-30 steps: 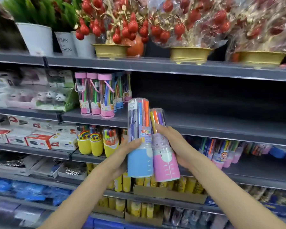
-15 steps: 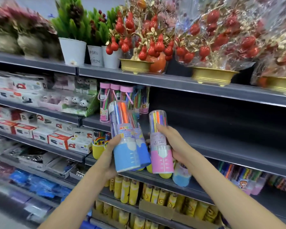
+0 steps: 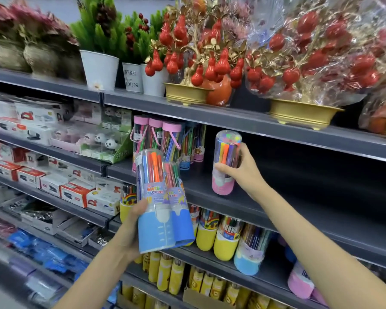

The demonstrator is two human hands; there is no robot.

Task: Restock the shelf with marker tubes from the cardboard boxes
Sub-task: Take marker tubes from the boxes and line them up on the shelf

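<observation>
A clear plastic marker tube with a pink base [image 3: 224, 166] is held upright by the right hand [image 3: 243, 172] at about 1 o'clock in the head view, its base at or just above the dark grey metal shelf [image 3: 299, 210]; contact cannot be told. Right-hand fingers are wrapped around mid-body, closed on it. Two clear plastic marker tubes with blue bases [image 3: 163, 208] are clamped together in the left hand [image 3: 129, 230] at about 7 o'clock, thumb across the front, remaining fingers hidden behind.

Handling, as judged: light, rigid, thin-walled, smooth and likely slippery; tall and narrow, so easily tipped. Mid-body or base grip is preferred; the domed cap gives poor purchase.

Pink-lidded clear marker tubes with carry straps [image 3: 156, 139] are already stood at 11 o'clock on the same shelf, near the placing spot.

Legible text: "WATER COLOR PEN" on the blue tubes; "STAPL…" on a green cardboard display tray [image 3: 120, 152]; "…WERS …RDEN" on a white metal plant pot [image 3: 132, 78]. No brand name is readable.
</observation>
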